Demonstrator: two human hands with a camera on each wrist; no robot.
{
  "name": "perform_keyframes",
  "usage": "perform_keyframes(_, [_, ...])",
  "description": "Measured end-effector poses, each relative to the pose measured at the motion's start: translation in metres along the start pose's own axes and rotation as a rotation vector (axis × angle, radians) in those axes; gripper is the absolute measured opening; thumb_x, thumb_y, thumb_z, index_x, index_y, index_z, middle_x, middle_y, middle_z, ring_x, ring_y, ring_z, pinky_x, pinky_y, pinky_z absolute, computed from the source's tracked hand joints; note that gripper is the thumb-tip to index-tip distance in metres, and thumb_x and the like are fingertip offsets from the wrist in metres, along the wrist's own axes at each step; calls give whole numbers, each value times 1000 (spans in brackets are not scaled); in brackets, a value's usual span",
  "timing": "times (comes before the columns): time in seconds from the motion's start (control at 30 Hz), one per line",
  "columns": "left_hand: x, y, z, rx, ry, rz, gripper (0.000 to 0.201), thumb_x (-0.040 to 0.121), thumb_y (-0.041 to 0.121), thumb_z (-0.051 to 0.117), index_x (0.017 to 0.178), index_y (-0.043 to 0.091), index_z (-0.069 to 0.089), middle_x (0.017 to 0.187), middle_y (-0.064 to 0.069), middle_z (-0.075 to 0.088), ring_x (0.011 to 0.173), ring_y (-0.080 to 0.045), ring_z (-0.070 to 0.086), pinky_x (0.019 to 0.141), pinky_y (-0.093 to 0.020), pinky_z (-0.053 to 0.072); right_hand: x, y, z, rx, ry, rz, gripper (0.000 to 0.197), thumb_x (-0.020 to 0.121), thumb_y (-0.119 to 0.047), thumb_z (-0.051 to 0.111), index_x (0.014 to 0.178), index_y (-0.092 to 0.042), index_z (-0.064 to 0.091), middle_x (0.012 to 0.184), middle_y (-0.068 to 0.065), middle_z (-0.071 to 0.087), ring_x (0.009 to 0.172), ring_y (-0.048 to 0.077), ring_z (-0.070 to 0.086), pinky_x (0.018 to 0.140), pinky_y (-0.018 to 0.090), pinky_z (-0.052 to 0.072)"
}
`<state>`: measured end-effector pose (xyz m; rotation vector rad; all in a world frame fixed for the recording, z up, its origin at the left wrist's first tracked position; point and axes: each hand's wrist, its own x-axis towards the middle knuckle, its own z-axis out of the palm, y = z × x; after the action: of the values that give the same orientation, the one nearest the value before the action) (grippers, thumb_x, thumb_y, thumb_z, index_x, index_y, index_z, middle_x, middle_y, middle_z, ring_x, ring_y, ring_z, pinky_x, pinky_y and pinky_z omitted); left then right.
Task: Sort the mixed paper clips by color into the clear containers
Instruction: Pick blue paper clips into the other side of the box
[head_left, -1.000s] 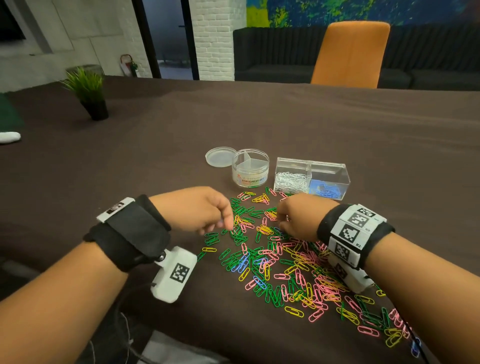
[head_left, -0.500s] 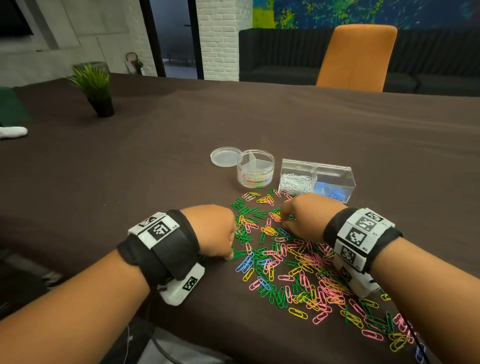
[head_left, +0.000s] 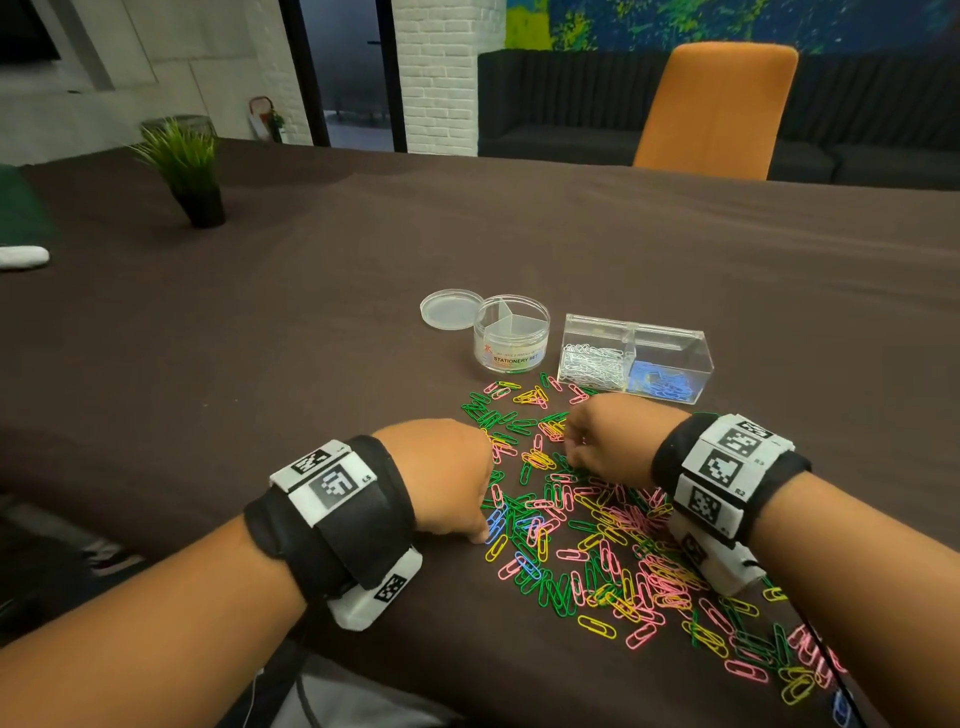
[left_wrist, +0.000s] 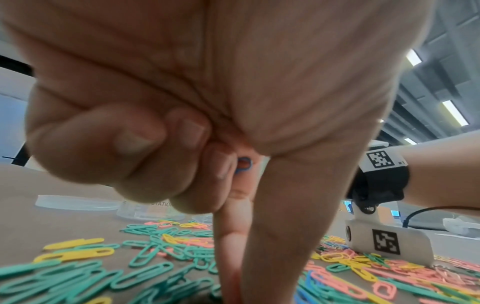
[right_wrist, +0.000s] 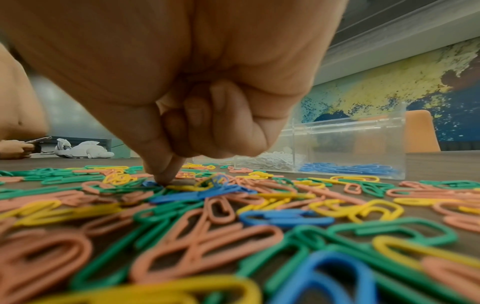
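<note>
Brown table (head_left: 311, 312) | potted plant (head_left: 182, 166) far-left | both hands' fingers pinching clips (head_left: 571, 545)

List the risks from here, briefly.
1. The left hand already holds a blue clip in its curled fingers while pinching into the pile; the clip could slip out.
2. The clips overlap, so the right hand may drag neighbours along.
</note>
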<state>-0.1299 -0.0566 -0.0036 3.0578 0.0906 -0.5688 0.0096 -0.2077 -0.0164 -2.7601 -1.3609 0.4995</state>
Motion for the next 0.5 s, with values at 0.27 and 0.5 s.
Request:
perform_keyframes(0.27, [0,-12,0,-87,-33,21,10,82,23,60,79,14,64,69,1,60,61,-14,51,58,-25,42,0,3,2,-14,30,-6,6,88,-27,65,94,-25,68,81,-12,58,79,12,56,65,23,43])
perform_keyframes(0.5, [6,-37,-5,-1324,-46,37,13,59,5,44,66,17,42,64,-4,48,51,-16,50,37,-20,39,-2,1,3,-70,-26,-16,11,89,-23,57,93,-16,65,89,1,67,80,20,59,70,30,52])
